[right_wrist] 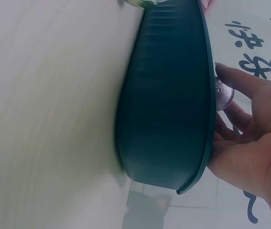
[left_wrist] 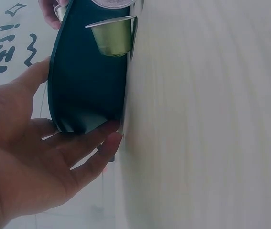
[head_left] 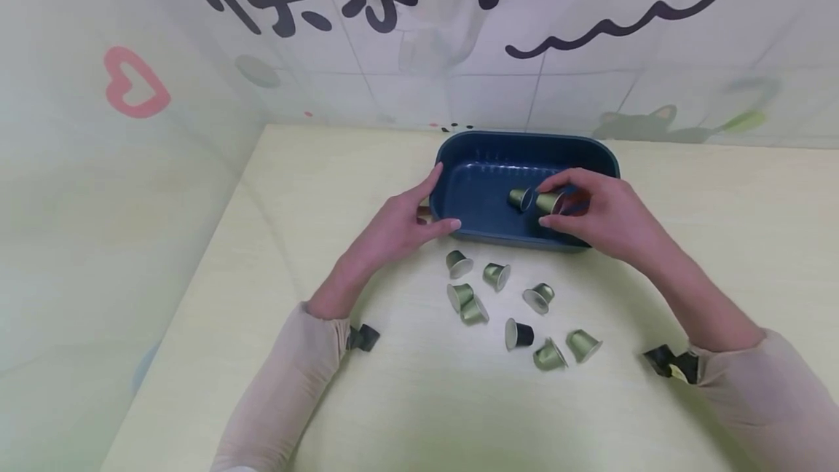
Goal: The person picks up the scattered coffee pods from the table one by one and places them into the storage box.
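In the head view, my left hand [head_left: 400, 224] holds the left end of a dark blue rectangular basin [head_left: 472, 202]. Its thumb lies over the rim, and its fingers rest against the end wall in the left wrist view. Over the basin's right part, my right hand [head_left: 603, 210] pinches a green coffee capsule [head_left: 548, 202] between thumb and fingers. The held capsule's silvery lid [right_wrist: 224, 94] shows past the rim in the right wrist view. Another green capsule [head_left: 519, 198] lies inside the basin, just left of the held one.
Several loose capsules lie on the pale table before the basin, including a dark one [head_left: 522, 334] and a green one [head_left: 583, 345]. A tiled wall [head_left: 393, 97] with black lettering rises behind the basin. Dark straps [head_left: 364, 338] hang at both sleeves.
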`<state>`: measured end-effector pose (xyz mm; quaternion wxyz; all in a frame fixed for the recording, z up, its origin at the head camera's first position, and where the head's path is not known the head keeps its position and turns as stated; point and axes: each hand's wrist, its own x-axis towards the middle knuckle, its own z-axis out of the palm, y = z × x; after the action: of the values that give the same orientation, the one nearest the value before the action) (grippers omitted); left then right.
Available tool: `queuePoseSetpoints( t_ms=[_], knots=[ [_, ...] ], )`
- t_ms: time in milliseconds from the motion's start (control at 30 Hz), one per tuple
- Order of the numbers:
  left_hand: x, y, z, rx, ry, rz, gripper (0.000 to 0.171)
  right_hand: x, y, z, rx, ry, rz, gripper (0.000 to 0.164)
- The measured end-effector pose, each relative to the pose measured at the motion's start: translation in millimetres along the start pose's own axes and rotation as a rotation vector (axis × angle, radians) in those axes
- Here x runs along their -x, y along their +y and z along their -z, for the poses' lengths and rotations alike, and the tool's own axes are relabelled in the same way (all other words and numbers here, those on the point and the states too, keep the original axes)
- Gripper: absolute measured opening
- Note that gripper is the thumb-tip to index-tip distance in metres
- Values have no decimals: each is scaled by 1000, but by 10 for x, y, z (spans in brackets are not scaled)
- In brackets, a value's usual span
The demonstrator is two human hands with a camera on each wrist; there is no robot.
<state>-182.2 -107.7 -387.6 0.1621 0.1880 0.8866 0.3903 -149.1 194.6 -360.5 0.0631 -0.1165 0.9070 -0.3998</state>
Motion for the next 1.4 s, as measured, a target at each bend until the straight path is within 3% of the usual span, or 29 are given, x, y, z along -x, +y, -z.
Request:
queuePoseSetpoints(
  t_ms=[500, 1033, 1400],
  knots=[
    [-5, -14, -7, -20, 1, 3, 93, -71, 49, -61, 83, -21, 84, 35],
    [-12, -17, -5, -64, -2, -15, 92, -128, 10, -96, 86, -72, -20, 35],
    [-16, -20, -9, -73, -1, -20, 93, -195, -2, -129, 172, -57, -63, 36]
  ],
)
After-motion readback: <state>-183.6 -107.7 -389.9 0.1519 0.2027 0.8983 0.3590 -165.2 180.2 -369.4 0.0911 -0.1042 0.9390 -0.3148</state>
